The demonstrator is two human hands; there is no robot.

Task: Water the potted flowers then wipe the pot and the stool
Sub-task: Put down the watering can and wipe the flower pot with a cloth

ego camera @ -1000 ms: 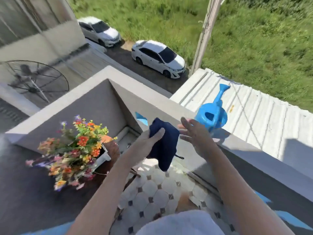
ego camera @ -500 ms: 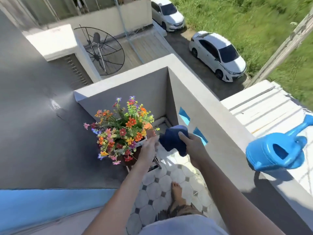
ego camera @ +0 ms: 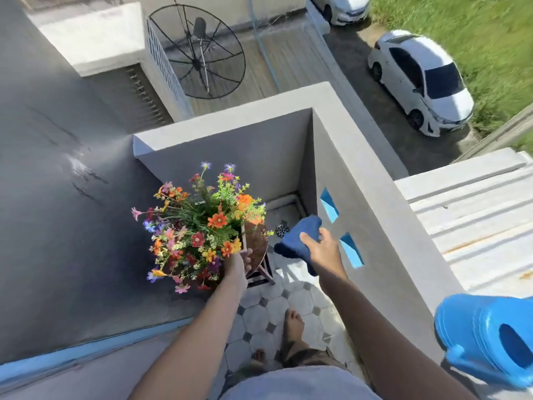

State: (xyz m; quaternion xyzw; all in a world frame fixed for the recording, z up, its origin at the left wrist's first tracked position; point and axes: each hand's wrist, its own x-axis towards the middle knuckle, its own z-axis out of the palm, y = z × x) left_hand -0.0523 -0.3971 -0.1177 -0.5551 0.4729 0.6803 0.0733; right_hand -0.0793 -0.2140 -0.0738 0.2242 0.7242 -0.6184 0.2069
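Flowers (ego camera: 202, 229) on stool (ego camera: 257, 245), cloth (ego camera: 297, 241) to their right, watering can (ego camera: 484, 336) on parapet (ego camera: 389, 226)

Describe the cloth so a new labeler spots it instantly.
Find the grey balcony wall with two blue cut-outs. Just left of them, the right hand holds the cloth, right of the potted flowers. It is dark navy and limp, unlike the bright blue plastic watering can on the wall top.

glossy plastic watering can (ego camera: 487, 339) (fuzzy cloth (ego camera: 297, 241)).
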